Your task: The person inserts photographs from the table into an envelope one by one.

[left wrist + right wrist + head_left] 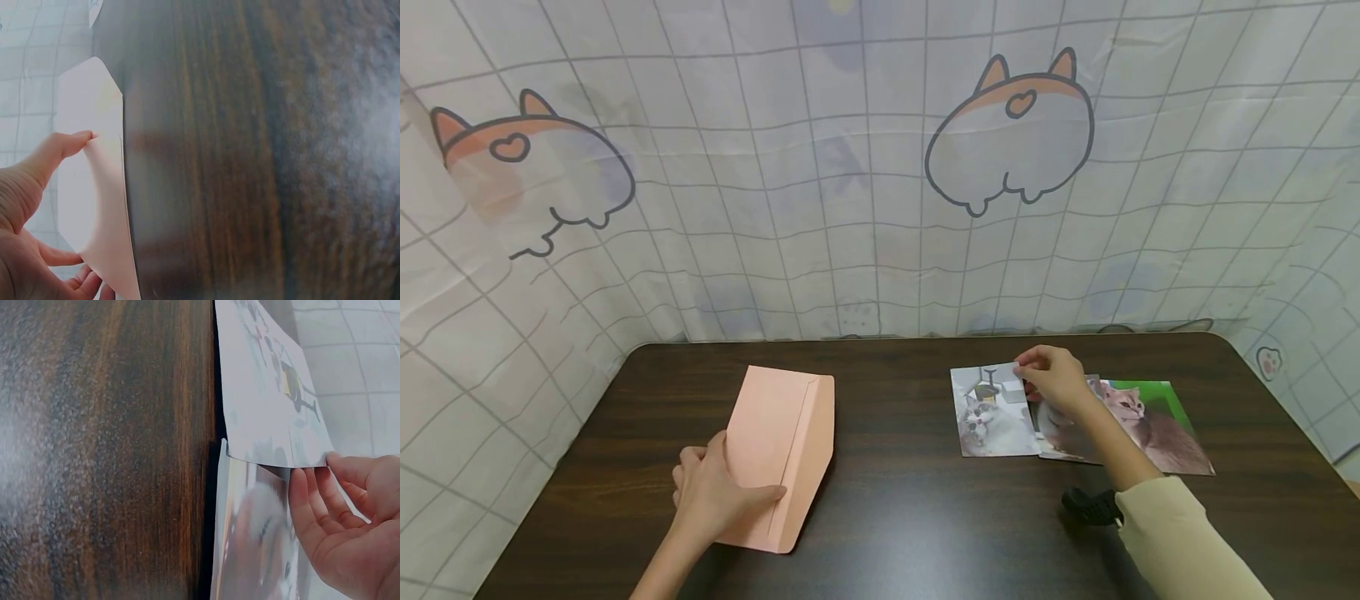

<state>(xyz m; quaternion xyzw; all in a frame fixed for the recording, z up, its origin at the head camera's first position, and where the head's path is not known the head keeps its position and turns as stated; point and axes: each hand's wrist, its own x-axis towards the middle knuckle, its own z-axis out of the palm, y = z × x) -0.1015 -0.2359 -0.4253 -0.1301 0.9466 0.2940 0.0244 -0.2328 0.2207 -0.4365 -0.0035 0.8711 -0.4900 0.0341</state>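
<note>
In the head view, my left hand grips a pale pink envelope on the left of the table, thumb across its face and fingers at its left edge. The envelope's pointed flap stands out along its right side. To the right, my right hand pinches the upper right corner of a photo card showing a grey-and-white cat. In the right wrist view, that card's near edge is raised a little and overlaps another cat photo. The wrist and hand partly hide the photos beneath.
A brown cat photo with a green background lies farthest right in the overlapping row. Dark wood-grain table spreads between the hands. Behind it hangs a white gridded cloth with cartoon animals. A black band circles the right wrist.
</note>
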